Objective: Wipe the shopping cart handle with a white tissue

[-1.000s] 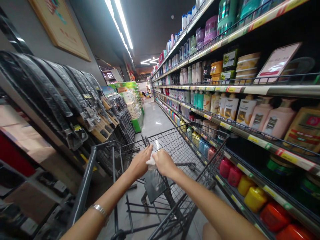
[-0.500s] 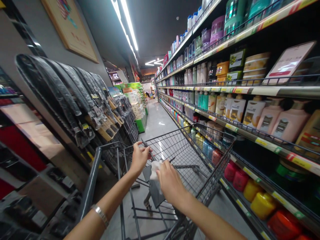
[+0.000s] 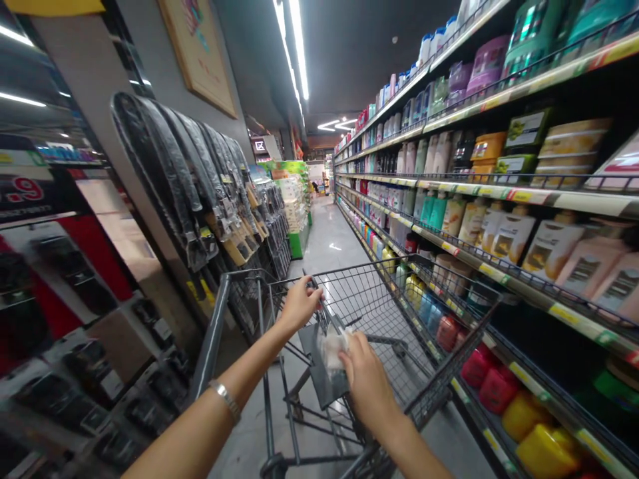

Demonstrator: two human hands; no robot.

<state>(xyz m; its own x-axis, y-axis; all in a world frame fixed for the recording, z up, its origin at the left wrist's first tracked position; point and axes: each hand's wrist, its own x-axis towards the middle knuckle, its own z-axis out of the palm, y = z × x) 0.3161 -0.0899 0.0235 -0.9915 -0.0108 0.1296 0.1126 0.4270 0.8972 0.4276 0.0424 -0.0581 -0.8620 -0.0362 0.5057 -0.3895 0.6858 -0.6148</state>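
A dark wire shopping cart (image 3: 359,283) stands in front of me. My left hand (image 3: 300,303) is closed around a thin dark bar at the cart's near inner part; a metal watch band is on that wrist. To its right and nearer, my right hand (image 3: 367,372) pinches a crumpled white cloth or tissue (image 3: 333,347). The white piece lies against a flat dark grey panel (image 3: 319,379) of the cart, just below the bar.
Shelves of bottles and jars (image 3: 509,233) line the right, close to the cart. At the left hang black plastic-wrapped items (image 3: 164,159) and packaged goods. A grey floor aisle (image 3: 327,229) runs ahead, past green-based stacks (image 3: 298,243).
The view has swung left, so cart and shelves appear farther right. My right hand and the white piece have shifted slightly down along the panel. The left hand keeps its hold.
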